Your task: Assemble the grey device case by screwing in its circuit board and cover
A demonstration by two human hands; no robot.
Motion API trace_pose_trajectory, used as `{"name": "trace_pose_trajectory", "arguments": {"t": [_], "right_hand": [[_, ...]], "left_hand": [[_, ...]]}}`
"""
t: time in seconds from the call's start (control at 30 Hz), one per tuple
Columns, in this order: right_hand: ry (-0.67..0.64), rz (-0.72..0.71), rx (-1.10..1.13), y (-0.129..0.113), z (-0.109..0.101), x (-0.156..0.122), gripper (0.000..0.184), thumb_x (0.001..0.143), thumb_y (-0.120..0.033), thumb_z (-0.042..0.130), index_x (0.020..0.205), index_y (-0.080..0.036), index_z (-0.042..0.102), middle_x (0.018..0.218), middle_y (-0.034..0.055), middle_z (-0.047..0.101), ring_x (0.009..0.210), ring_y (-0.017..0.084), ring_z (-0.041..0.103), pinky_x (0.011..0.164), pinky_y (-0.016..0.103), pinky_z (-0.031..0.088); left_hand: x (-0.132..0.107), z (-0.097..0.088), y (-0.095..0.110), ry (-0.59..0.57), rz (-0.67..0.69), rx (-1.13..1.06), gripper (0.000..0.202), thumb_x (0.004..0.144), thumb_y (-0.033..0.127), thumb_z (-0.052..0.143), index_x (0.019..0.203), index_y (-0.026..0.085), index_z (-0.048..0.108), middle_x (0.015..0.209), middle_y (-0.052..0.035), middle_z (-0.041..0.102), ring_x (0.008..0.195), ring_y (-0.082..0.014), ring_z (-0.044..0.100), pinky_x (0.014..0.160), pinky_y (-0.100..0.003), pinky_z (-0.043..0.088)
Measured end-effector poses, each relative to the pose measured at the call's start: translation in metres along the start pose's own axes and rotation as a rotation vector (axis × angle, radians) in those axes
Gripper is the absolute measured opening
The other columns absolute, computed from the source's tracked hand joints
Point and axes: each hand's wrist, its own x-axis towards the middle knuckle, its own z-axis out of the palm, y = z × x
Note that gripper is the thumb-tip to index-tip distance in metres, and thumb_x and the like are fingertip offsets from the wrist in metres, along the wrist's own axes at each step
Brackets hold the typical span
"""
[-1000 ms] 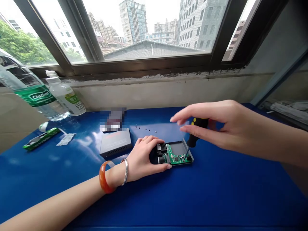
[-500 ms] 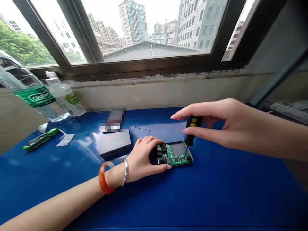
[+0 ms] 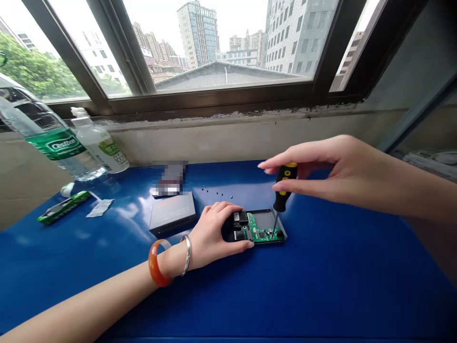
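Note:
My left hand (image 3: pixel 212 233) is closed round the left end of an open device casing (image 3: pixel 281 221), thumb along the near side and fingers over the far side. Inside the casing lies a green circuit board (image 3: pixel 262 235), with black and metal connectors toward my palm. My right hand (image 3: pixel 332 164) holds a black and yellow screwdriver (image 3: pixel 280 202) between thumb and fingers. The screwdriver leans slightly, and its tip meets the board near the right front corner. Whether a screw sits under the tip is too small to tell.
Beyond my left hand are a grey metal cover (image 3: pixel 173 212) and a partly blurred dark flat item (image 3: pixel 174 174). Several tiny screws (image 3: pixel 217 193) lie behind the casing. At left stand a large water bottle (image 3: pixel 59 143) and a smaller bottle (image 3: pixel 102 143), near a green packet (image 3: pixel 64 208) and white sachet (image 3: pixel 100 208).
My right hand has risen slightly, and its fingers have shifted on the screwdriver handle. The tip stays at the same corner of the board. My left hand keeps its hold on the casing.

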Motion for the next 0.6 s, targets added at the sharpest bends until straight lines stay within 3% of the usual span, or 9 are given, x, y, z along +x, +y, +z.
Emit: {"name": "trace_pose_trajectory", "arguments": {"t": [0.07, 0.13, 0.2, 0.27, 0.33, 0.4, 0.5, 0.6], "right_hand": [[0.091, -0.031, -0.068, -0.006, 0.006, 0.001, 0.033, 0.079, -0.054, 0.062, 0.095, -0.026, 0.072, 0.088, 0.0010, 0.070, 0.066, 0.014, 0.060, 0.057, 0.027, 0.047], [0.095, -0.042, -0.147, -0.012, 0.011, 0.001, 0.039, 0.084, -0.056, 0.053, 0.088, -0.021, 0.071, 0.081, 0.0037, 0.067, 0.063, 0.015, 0.057, 0.058, 0.029, 0.044], [0.046, -0.023, -0.198, -0.016, 0.013, 0.000, 0.044, 0.089, -0.055, 0.044, 0.097, -0.020, 0.068, 0.095, 0.0075, 0.067, 0.076, 0.019, 0.061, 0.065, 0.031, 0.047], [-0.021, -0.016, -0.182, -0.014, 0.010, -0.002, 0.043, 0.092, -0.051, 0.040, 0.117, -0.022, 0.061, 0.121, 0.0083, 0.061, 0.101, 0.024, 0.061, 0.077, 0.033, 0.050], [-0.094, -0.016, -0.103, -0.009, 0.004, -0.003, 0.044, 0.094, -0.043, 0.039, 0.134, -0.028, 0.049, 0.140, 0.0029, 0.049, 0.122, 0.026, 0.051, 0.091, 0.034, 0.048], [-0.151, -0.005, -0.005, -0.003, -0.001, -0.002, 0.046, 0.093, -0.038, 0.042, 0.139, -0.033, 0.043, 0.142, -0.0019, 0.047, 0.124, 0.024, 0.050, 0.092, 0.033, 0.048], [-0.084, -0.008, 0.071, 0.001, 0.000, 0.001, 0.043, 0.088, -0.044, 0.054, 0.130, -0.036, 0.054, 0.124, -0.0015, 0.062, 0.094, 0.019, 0.064, 0.070, 0.028, 0.052], [0.077, -0.013, -0.050, -0.005, 0.007, 0.004, 0.032, 0.082, -0.054, 0.057, 0.091, -0.027, 0.073, 0.084, 0.0006, 0.069, 0.059, 0.013, 0.056, 0.051, 0.027, 0.041]], "left_hand": [[0.000, 0.000, -0.001, 0.001, 0.003, 0.001, 0.061, 0.068, 0.055, 0.072, 0.116, 0.022, 0.055, 0.117, -0.0079, 0.061, 0.111, -0.0289, 0.053, 0.097, -0.045, 0.039], [-0.001, 0.001, -0.001, 0.001, 0.004, 0.001, 0.061, 0.068, 0.055, 0.072, 0.116, 0.023, 0.055, 0.118, -0.0080, 0.061, 0.112, -0.0293, 0.053, 0.098, -0.045, 0.038], [0.000, 0.000, 0.000, 0.003, 0.004, -0.003, 0.060, 0.068, 0.054, 0.072, 0.116, 0.023, 0.055, 0.118, -0.0083, 0.061, 0.112, -0.0295, 0.053, 0.098, -0.045, 0.038], [0.000, -0.001, 0.002, 0.004, -0.002, -0.007, 0.060, 0.068, 0.053, 0.073, 0.116, 0.022, 0.055, 0.117, -0.0084, 0.061, 0.112, -0.0293, 0.053, 0.097, -0.045, 0.038], [0.000, -0.001, 0.003, 0.002, -0.009, -0.012, 0.060, 0.067, 0.052, 0.074, 0.115, 0.022, 0.056, 0.117, -0.0084, 0.061, 0.111, -0.0292, 0.053, 0.097, -0.045, 0.039], [0.000, -0.001, 0.004, 0.003, -0.013, -0.012, 0.059, 0.067, 0.051, 0.074, 0.115, 0.022, 0.056, 0.117, -0.0080, 0.061, 0.111, -0.0289, 0.053, 0.097, -0.045, 0.039], [0.000, -0.001, 0.003, 0.000, -0.006, -0.006, 0.060, 0.068, 0.051, 0.074, 0.116, 0.021, 0.056, 0.117, -0.0079, 0.061, 0.112, -0.0287, 0.053, 0.097, -0.045, 0.039], [0.000, -0.001, 0.001, -0.003, 0.002, -0.003, 0.060, 0.068, 0.053, 0.073, 0.116, 0.022, 0.055, 0.117, -0.0080, 0.061, 0.112, -0.0289, 0.053, 0.097, -0.045, 0.039]]}}
